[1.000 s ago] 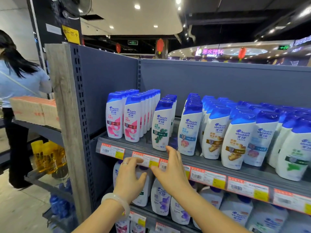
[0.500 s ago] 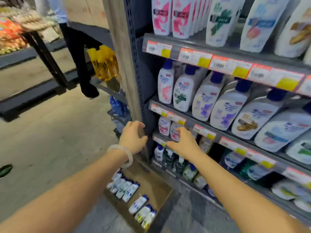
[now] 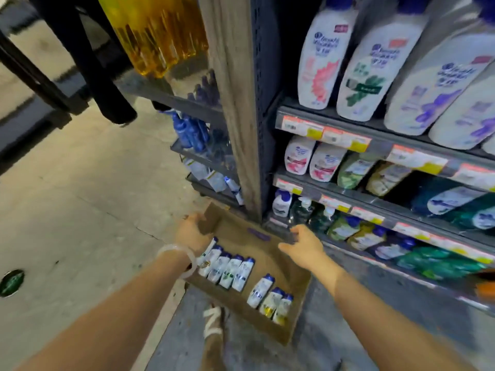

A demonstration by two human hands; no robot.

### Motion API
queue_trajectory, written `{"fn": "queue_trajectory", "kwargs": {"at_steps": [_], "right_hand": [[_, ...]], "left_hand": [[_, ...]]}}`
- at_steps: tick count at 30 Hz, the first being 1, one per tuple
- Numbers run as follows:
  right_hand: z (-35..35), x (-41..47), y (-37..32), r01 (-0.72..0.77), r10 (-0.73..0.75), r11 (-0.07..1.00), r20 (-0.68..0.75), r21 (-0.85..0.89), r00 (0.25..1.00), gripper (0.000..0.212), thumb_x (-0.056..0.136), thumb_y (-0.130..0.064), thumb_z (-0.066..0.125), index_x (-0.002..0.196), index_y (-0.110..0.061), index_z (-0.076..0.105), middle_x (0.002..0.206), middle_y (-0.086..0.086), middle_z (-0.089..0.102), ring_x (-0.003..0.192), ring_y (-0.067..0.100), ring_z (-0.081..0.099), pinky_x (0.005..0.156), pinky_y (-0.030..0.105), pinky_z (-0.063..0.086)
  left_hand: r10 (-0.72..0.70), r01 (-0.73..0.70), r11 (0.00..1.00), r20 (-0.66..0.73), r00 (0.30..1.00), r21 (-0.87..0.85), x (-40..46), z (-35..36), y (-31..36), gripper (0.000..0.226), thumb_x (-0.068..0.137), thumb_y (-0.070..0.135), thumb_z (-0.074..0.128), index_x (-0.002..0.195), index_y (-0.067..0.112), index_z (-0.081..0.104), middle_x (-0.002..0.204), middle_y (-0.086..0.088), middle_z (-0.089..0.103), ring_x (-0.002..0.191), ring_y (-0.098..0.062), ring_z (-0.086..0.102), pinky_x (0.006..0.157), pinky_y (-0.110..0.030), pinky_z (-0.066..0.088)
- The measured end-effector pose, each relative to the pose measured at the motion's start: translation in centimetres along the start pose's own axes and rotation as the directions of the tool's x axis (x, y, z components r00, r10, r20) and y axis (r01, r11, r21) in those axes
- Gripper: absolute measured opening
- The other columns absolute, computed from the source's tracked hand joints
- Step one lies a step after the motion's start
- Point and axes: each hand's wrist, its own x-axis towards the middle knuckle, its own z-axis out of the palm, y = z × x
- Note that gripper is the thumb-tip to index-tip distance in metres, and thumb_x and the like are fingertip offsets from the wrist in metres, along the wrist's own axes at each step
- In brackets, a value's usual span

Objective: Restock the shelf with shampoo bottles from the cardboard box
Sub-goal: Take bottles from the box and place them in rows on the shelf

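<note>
An open cardboard box (image 3: pixel 270 253) lies on the floor at the foot of the shelf (image 3: pixel 334 135). Several small white shampoo bottles with blue caps (image 3: pixel 230 270) lie in a row inside it, and a few more (image 3: pixel 270 299) lie nearer me. My left hand (image 3: pixel 191 231), with a pale bangle on the wrist, hovers over the box's left rim with loosely curved fingers, holding nothing. Over the box's right side my right hand (image 3: pixel 302 243) is spread open and empty. Large shampoo bottles (image 3: pixel 321 57) fill the shelves above.
A wooden upright post (image 3: pixel 235 103) stands just behind the box. Left of it, a side rack holds yellow bottles (image 3: pixel 158 33) and blue bottles (image 3: pixel 191 132). A person's dark trouser leg (image 3: pixel 88 57) stands at the upper left. My shoe (image 3: pixel 213 321) is beside the box.
My view has tilted down from the top shelf to the floor. Both hands dropped from the shelf's price rail to just above the box.
</note>
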Motion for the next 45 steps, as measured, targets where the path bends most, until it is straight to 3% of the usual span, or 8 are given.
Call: {"fn": "queue_trajectory", "kwargs": {"at_steps": [11, 17, 21, 24, 26, 32, 36, 45], "right_hand": [[19.3, 11.3, 7.3, -0.461, 0.453, 0.871, 0.088, 0.167, 0.887, 0.048, 0.085, -0.021, 0.062, 0.127, -0.005, 0.045, 0.125, 0.015, 0.054, 0.114, 0.029, 0.053, 0.090, 0.032, 0.043], [28.1, 19.0, 15.0, -0.508, 0.504, 0.859, 0.078, 0.062, 0.860, 0.032, 0.083, -0.027, 0.058, 0.107, -0.006, 0.057, 0.103, 0.011, 0.064, 0.080, 0.019, 0.052, 0.058, 0.022, 0.034], [33.6, 24.2, 18.5, -0.565, 0.553, 0.813, 0.119, 0.139, 0.825, 0.047, 0.082, -0.030, 0.063, 0.120, -0.008, 0.047, 0.116, 0.012, 0.059, 0.094, 0.025, 0.057, 0.071, 0.027, 0.041], [37.5, 27.7, 20.0, -0.536, 0.518, 0.824, 0.138, 0.185, 0.844, 0.037, 0.083, -0.032, 0.063, 0.112, -0.018, 0.045, 0.119, 0.008, 0.059, 0.079, 0.015, 0.057, 0.064, 0.019, 0.044], [40.1, 30.1, 20.6, -0.504, 0.477, 0.832, 0.167, 0.230, 0.863, 0.049, 0.083, -0.035, 0.063, 0.124, -0.017, 0.043, 0.128, 0.007, 0.055, 0.091, 0.019, 0.056, 0.066, 0.023, 0.044], [46.2, 37.3, 21.2, -0.462, 0.426, 0.828, 0.180, 0.318, 0.887, 0.065, 0.084, -0.027, 0.065, 0.138, -0.011, 0.033, 0.136, 0.010, 0.048, 0.119, 0.026, 0.050, 0.097, 0.037, 0.045], [48.2, 40.7, 21.3, -0.521, 0.548, 0.799, -0.003, 0.301, 0.837, 0.048, 0.084, -0.024, 0.062, 0.124, -0.007, 0.041, 0.125, 0.015, 0.055, 0.113, 0.032, 0.054, 0.089, 0.034, 0.045], [48.4, 43.4, 23.4, -0.581, 0.605, 0.794, -0.151, 0.178, 0.781, 0.068, 0.073, -0.030, 0.073, 0.123, -0.005, 0.034, 0.133, 0.015, 0.036, 0.122, 0.035, 0.040, 0.096, 0.044, 0.040]], "left_hand": [[-0.195, 0.152, 0.970, 0.230, 0.954, 0.191, 14.3, 10.0, -15.9, 0.020, 0.079, 0.010, 0.059, 0.098, 0.002, 0.060, 0.103, -0.020, 0.063, 0.094, -0.035, 0.061, 0.075, -0.032, 0.046], [-0.263, 0.166, 0.948, 0.378, 0.888, 0.270, 19.1, 20.8, -24.0, 0.028, 0.079, 0.013, 0.054, 0.104, 0.003, 0.062, 0.105, -0.013, 0.066, 0.107, -0.029, 0.059, 0.091, -0.038, 0.050], [-0.297, 0.241, 0.952, 0.375, 0.878, 0.190, 23.2, 25.9, -28.4, 0.041, 0.078, 0.013, 0.064, 0.118, 0.009, 0.056, 0.122, -0.015, 0.057, 0.112, -0.032, 0.055, 0.099, -0.042, 0.044], [-0.288, 0.242, 0.955, 0.338, 0.896, 0.172, 26.8, 29.1, -30.9, 0.045, 0.076, 0.014, 0.066, 0.119, 0.011, 0.054, 0.123, -0.014, 0.056, 0.112, -0.030, 0.055, 0.101, -0.042, 0.044], [-0.280, 0.236, 0.954, 0.273, 0.920, 0.183, 29.2, 31.0, -32.2, 0.051, 0.077, 0.015, 0.068, 0.124, 0.009, 0.048, 0.125, -0.016, 0.054, 0.113, -0.033, 0.054, 0.099, -0.044, 0.044], [-0.228, 0.212, 0.967, 0.105, 0.968, 0.143, 35.9, 36.0, -35.3, 0.048, 0.083, 0.018, 0.062, 0.124, 0.003, 0.042, 0.128, -0.020, 0.049, 0.116, -0.036, 0.050, 0.094, -0.039, 0.040], [-0.195, 0.190, 0.964, 0.006, 0.981, 0.186, 37.8, 39.0, -36.9, 0.046, 0.091, 0.030, 0.049, 0.127, 0.004, 0.038, 0.127, -0.021, 0.048, 0.114, -0.038, 0.049, 0.091, -0.043, 0.041], [-0.267, 0.258, 0.923, -0.008, 0.964, 0.285, 38.8, 41.3, -36.5, 0.057, 0.078, 0.031, 0.065, 0.123, 0.007, 0.039, 0.136, -0.019, 0.032, 0.122, -0.036, 0.034, 0.096, -0.045, 0.037]]}}
